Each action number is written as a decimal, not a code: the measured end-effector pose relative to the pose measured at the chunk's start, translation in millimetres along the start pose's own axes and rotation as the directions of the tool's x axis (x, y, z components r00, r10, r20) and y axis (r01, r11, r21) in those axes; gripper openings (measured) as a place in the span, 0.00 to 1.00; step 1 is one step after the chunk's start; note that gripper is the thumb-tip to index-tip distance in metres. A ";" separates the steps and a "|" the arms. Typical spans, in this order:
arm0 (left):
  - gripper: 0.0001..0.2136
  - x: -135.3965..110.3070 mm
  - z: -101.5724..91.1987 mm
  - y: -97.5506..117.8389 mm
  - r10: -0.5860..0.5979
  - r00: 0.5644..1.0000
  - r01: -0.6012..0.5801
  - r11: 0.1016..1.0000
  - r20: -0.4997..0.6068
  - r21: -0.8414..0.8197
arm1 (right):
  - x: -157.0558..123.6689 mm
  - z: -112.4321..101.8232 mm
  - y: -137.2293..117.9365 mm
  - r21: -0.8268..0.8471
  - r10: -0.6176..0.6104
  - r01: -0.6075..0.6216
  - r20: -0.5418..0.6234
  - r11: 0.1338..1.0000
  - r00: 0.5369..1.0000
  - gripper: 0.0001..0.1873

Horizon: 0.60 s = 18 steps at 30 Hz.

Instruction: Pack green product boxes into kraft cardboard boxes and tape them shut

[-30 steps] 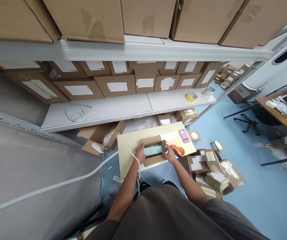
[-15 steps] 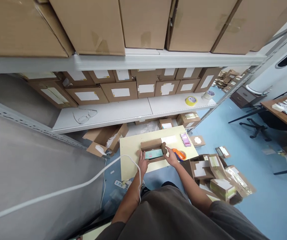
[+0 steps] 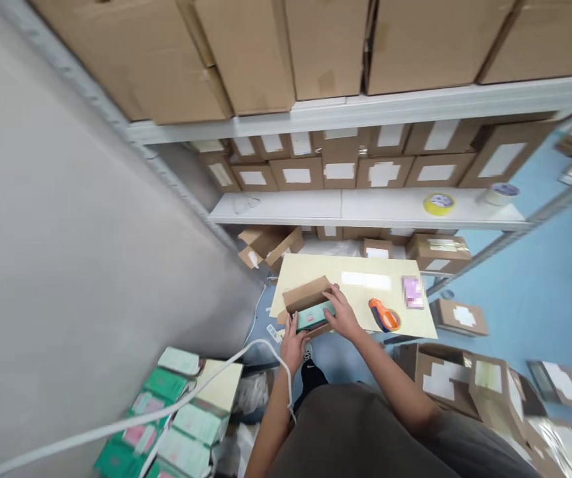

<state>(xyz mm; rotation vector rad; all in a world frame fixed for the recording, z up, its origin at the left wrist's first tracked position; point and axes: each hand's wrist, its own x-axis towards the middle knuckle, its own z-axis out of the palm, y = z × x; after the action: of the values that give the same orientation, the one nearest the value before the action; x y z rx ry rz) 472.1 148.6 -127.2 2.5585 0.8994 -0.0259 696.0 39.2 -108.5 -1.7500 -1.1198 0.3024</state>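
A small open cardboard box (image 3: 306, 295) is held over the near edge of the pale yellow table (image 3: 286, 282). Inside it lies a mint-green box (image 3: 314, 315) with a pinkish mark, a little tilted. My left hand (image 3: 293, 344) grips the near left corner of the cardboard box, fingertips beside the green box's end. My right hand (image 3: 341, 313) closes around the right end, fingers over the cardboard and thumb against the green box. To the right on the table lie an orange tape dispenser (image 3: 384, 315) and a blurred-out pink item (image 3: 412, 292).
Shelves (image 3: 290, 211) with labelled cartons stand ahead, with a yellow tape roll (image 3: 438, 204) and a white roll (image 3: 502, 193). Green boxes (image 3: 166, 385) are stacked at lower left. Cartons (image 3: 445, 382) fill the floor at right. A white cable (image 3: 206, 378) crosses my left forearm.
My view has swung left, bringing the green stack into sight. The cardboard box is nearer the table's left side and tilted more. My right hand has shifted inward onto the green box's end.
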 end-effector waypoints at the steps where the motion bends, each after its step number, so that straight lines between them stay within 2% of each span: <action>1: 0.13 -21.4 3.2 1.3 -0.050 0.998 0.050 0.999 -0.024 0.002 | -8.6 4.8 -3.8 0.005 -0.036 0.036 0.031 0.999 0.999 0.28; 4: 0.12 -87.7 12.0 4.4 -0.232 0.971 0.232 0.973 -0.064 -0.003 | -36.0 18.8 -13.8 0.038 -0.101 0.097 0.143 0.995 0.984 0.28; 7: 0.13 -157.7 16.8 7.9 -0.404 0.910 0.404 0.914 -0.093 -0.013 | -61.7 34.3 -25.7 0.071 -0.112 0.096 0.278 0.993 0.954 0.29; 11: 0.13 -253.8 23.3 18.6 -0.572 0.810 0.570 0.820 -0.126 -0.060 | -91.9 64.7 -51.5 0.127 -0.189 0.146 0.465 0.981 0.865 0.30; 13: 0.13 -298.5 30.4 26.3 -0.647 0.745 0.637 0.762 -0.163 -0.115 | -107.4 83.6 -69.1 0.173 -0.265 0.203 0.535 0.964 0.802 0.30; 15: 0.12 -339.0 40.5 33.5 -0.722 0.661 0.697 0.692 -0.206 -0.190 | -124.2 102.9 -89.0 0.223 -0.342 0.260 0.580 0.939 0.739 0.30; 18: 0.10 -394.3 59.3 39.6 -0.792 0.539 0.731 0.609 -0.288 -0.306 | -152.7 131.2 -122.7 0.287 -0.439 0.333 0.622 0.898 0.648 0.28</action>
<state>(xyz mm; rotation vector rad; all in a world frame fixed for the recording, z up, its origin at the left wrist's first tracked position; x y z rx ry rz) 191.6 -136.7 -104.5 1.8323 2.0523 0.3081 462.5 6.7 -110.8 -1.2199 -1.9130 0.7773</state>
